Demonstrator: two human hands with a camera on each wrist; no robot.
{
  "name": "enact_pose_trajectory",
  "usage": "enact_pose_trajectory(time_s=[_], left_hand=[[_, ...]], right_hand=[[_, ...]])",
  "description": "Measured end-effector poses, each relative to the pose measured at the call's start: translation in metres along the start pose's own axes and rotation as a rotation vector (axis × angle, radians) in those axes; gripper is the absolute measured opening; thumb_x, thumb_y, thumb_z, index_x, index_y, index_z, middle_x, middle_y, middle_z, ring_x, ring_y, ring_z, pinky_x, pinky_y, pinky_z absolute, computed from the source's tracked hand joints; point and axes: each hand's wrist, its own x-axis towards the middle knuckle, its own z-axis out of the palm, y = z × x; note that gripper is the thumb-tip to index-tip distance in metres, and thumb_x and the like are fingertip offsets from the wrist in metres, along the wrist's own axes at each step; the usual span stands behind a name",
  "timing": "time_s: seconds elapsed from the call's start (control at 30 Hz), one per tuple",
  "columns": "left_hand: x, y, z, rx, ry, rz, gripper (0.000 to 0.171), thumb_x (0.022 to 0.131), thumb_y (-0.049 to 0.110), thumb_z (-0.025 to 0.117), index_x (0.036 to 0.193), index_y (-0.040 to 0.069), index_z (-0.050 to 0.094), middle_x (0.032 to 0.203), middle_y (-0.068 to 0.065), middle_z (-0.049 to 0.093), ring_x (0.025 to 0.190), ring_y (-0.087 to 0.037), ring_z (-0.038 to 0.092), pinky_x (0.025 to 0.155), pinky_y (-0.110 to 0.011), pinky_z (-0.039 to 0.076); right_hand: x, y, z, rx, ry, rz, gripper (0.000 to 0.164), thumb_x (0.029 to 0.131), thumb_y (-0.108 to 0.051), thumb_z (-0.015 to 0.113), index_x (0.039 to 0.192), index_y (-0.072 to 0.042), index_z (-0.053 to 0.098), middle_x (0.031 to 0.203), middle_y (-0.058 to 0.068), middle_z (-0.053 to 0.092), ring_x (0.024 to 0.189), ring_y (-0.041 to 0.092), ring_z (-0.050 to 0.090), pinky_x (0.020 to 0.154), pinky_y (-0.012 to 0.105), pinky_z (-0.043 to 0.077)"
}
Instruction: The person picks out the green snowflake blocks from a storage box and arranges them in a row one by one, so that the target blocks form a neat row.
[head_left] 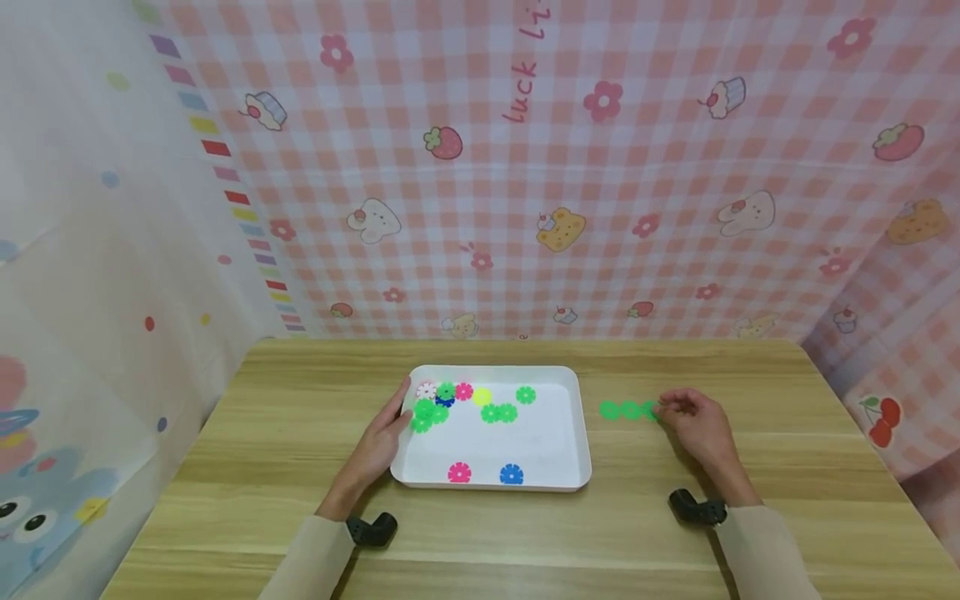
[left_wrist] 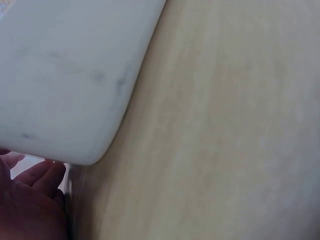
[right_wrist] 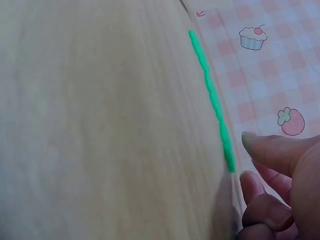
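Note:
My left hand (head_left: 378, 442) grips the left side of a white rectangular tray (head_left: 487, 446), with the thumb at its rim. In the left wrist view, fingers (left_wrist: 50, 177) meet the tray's outer wall (left_wrist: 75, 100). A row of joined green snowflake discs (head_left: 632, 410) lies on the table right of the tray, seen edge-on as a thin green strip (right_wrist: 212, 95) in the right wrist view. My right hand (head_left: 697, 421) is at the row's right end, fingers bent. Its thumb (right_wrist: 265, 150) and index fingertip stand apart, close beside the strip's end.
Inside the tray, green snowflake discs (head_left: 426, 412) cluster at the left, near white, pink and yellow (head_left: 482, 397) ones. A pink disc (head_left: 460, 472) and a blue disc (head_left: 512, 474) are at its front wall. Behind the wooden table (head_left: 600, 542) hangs a checked cloth (head_left: 480, 167).

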Motion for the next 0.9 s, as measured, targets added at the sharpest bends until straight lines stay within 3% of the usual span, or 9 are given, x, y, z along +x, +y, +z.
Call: enact_pose_trajectory(time_s=[0.27, 0.6, 0.8, 0.9], left_hand=[[0.0, -0.001, 0.0, -0.005, 0.001, -0.008, 0.054, 0.108, 0.013, 0.031, 0.16, 0.016, 0.016, 0.167, 0.001, 0.009, 0.153, -0.02, 0.002, 0.125, -0.044, 0.001], [0.0, 0.003, 0.0, -0.015, -0.013, -0.006, 0.055, 0.108, 0.014, 0.03, 0.16, 0.016, 0.013, 0.167, 0.0, 0.007, 0.153, -0.021, -0.001, 0.124, -0.045, 0.0], [0.0, 0.003, -0.001, -0.017, -0.014, -0.017, 0.055, 0.108, 0.013, 0.03, 0.16, 0.015, 0.012, 0.167, 0.0, 0.005, 0.153, -0.022, -0.002, 0.124, -0.045, -0.001], [0.0, 0.002, -0.001, -0.021, -0.009, -0.015, 0.055, 0.108, 0.014, 0.03, 0.16, 0.016, 0.014, 0.167, 0.0, 0.007, 0.153, -0.021, 0.0, 0.124, -0.044, 0.0]], right_hand=[[-0.001, -0.016, 0.005, 0.067, -0.048, -0.026, 0.033, 0.096, -0.022, 0.066, 0.118, 0.002, 0.065, 0.106, 0.015, 0.067, 0.085, 0.007, 0.057, 0.067, 0.02, 0.049], [0.002, -0.083, 0.028, 0.193, -0.251, -0.11, 0.029, 0.096, -0.018, 0.065, 0.118, 0.0, 0.064, 0.106, 0.013, 0.067, 0.093, 0.027, 0.065, 0.067, 0.031, 0.054], [0.004, -0.121, 0.053, 0.219, -0.396, -0.159, 0.026, 0.095, -0.016, 0.067, 0.117, -0.003, 0.064, 0.1, 0.012, 0.068, 0.059, 0.014, 0.05, 0.048, 0.023, 0.04], [0.005, -0.134, 0.068, 0.213, -0.446, -0.178, 0.023, 0.095, -0.013, 0.067, 0.116, -0.004, 0.065, 0.097, 0.011, 0.068, 0.054, 0.012, 0.046, 0.047, 0.025, 0.04]])
